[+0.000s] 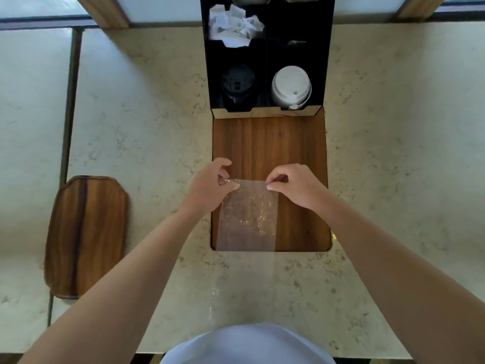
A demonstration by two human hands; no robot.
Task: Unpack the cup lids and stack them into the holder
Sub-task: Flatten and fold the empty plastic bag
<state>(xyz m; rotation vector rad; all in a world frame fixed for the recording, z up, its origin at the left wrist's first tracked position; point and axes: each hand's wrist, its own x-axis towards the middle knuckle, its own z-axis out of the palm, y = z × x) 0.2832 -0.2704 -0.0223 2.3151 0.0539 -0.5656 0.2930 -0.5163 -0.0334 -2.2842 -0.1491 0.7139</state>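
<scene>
both hands, left hand and right hand, pinch the plastic bag's top corners; it looks light, limp and slippery, best held by its edges.

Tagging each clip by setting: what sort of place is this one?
Probably a cafe or self-serve drinks counter. A black holder with compartments keeps a stack of black cup lids beside a stack of white cup lids, with crumpled paper behind, all on a marble-look countertop with a wooden tray.

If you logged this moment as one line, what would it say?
left hand: pinching bag corner | right hand: pinching other corner | plastic bag: looks empty | holder: black lids, white lids stacked
</scene>
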